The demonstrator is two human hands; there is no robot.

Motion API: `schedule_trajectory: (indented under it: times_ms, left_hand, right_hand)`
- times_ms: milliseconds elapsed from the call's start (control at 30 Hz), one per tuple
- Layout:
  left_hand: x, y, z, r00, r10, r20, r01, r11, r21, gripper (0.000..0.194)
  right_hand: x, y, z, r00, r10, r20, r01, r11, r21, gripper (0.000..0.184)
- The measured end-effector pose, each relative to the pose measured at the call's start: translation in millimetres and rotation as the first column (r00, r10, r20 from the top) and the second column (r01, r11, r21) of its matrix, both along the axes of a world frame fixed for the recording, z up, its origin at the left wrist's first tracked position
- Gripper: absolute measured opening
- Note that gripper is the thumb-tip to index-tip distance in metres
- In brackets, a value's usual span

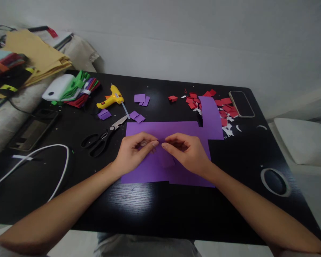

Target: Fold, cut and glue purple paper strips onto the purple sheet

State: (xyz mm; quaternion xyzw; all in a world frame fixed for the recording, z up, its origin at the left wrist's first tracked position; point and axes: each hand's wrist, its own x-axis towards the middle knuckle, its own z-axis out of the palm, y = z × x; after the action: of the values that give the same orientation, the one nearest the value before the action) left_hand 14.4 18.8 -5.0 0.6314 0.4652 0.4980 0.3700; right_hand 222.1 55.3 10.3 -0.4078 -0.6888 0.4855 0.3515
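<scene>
Between my two hands is a small purple paper piece (pixel 166 159), its upper edge pinched by the fingertips of both. My left hand (pixel 137 150) is closed, thumb against fingers, at the paper's left. On the other side my right hand (pixel 186 150) grips it with thumb and forefinger, the other fingers curled. Beneath them lie large purple sheets (pixel 141 173), overlapping on the table. A narrower purple strip (pixel 212 119) rests at their upper right. Black-handled scissors (pixel 104 137) lie partly open, left of my left hand.
A yellow glue gun (pixel 111 100) lies on the black table (pixel 160 210), with small purple pieces (pixel 139 98) nearby. Red paper bits (pixel 226 101) and white scraps are scattered at the back right, beside a phone (pixel 242 103). A white cable (pixel 66 160) loops at left; a tape ring (pixel 263 175) lies right.
</scene>
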Motion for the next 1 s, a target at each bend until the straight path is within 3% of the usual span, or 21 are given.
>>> schedule_trajectory:
  times_ms: [400, 467, 633, 800, 1000]
  left_hand:
    - [0.5, 0.4, 0.7, 0.992, 0.018, -0.128, -0.007, 0.997, 0.081, 0.01]
    - [-0.2, 1.5, 0.8, 0.995, 0.028, -0.097, -0.025, 0.999, 0.029, 0.012]
    - [-9.5, 9.9, -0.3, 0.989, 0.144, 0.035, -0.141, 0.987, -0.082, 0.018]
    - [-21.0, 20.5, 0.9, 0.979, 0.191, 0.065, -0.186, 0.979, -0.079, 0.023]
    - [-25.5, 24.6, 1.3, 0.97, 0.231, 0.074, -0.226, 0.972, -0.069, 0.025]
  right_hand:
    - [-1.2, -6.8, 0.2, 0.992, 0.07, 0.101, -0.088, 0.978, 0.188, 0.007]
    - [-1.0, -6.7, 0.4, 0.995, 0.07, 0.071, -0.081, 0.983, 0.166, 0.004]
    - [2.6, -3.0, 8.3, 0.99, 0.11, 0.088, -0.121, 0.984, 0.134, 0.019]
    - [4.6, -1.1, 9.9, 0.972, 0.118, 0.205, -0.164, 0.96, 0.226, 0.015]
    - [3.7, -0.9, 4.7, 0.974, 0.093, 0.205, -0.146, 0.955, 0.259, 0.012]
